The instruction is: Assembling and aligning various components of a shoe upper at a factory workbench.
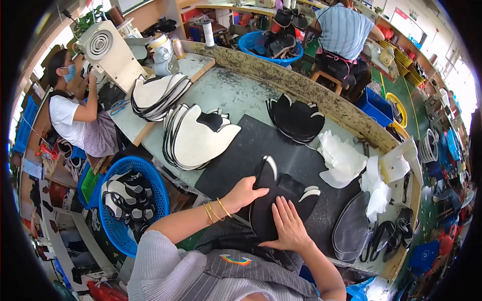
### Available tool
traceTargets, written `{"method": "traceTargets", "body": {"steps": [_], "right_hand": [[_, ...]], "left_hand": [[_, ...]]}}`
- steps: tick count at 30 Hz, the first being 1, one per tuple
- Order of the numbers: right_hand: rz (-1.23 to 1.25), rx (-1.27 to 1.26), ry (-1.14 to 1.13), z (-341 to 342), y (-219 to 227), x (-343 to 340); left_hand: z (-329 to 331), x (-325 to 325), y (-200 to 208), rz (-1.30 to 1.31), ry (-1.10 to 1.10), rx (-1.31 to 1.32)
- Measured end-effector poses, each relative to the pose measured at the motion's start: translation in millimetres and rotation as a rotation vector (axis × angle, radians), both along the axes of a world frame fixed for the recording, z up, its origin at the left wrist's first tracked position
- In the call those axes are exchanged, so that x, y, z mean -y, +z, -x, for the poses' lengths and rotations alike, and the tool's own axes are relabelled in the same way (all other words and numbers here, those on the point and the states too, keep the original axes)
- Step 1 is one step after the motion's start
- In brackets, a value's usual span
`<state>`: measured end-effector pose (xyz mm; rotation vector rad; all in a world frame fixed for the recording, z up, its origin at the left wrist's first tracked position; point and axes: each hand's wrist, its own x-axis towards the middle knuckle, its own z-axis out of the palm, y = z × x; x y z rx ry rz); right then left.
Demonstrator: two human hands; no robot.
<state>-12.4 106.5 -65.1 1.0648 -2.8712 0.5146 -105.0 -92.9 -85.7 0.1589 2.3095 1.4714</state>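
Lying near-side on the mat [221, 175], the black piece [263, 216] was clamped by the left grip [244, 194] and pressed beneath the open right grip [292, 230].

black curved piece [287, 188] with white tips, black-edged white cut pieces [196, 138], round blue plastic basket [111, 228], grey pinstriped apron [251, 272]

A curved black piece [290, 186], white along its two far tips, lies at the near edge of the dark mat [236, 145], tips pointing away.
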Motion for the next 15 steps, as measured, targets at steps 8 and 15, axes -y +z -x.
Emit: {"method": "traceTargets", "body": {"steps": [8, 15], "right_hand": [[0.001, -0.505, -0.129, 137, 87, -6], [0.363, -0.147, -0.318, 186, 47, -24]], "left_hand": [[98, -2, 83, -0.835, -0.046, -0.001], [30, 98, 104, -0.027, 0.033, -1.081]]}}
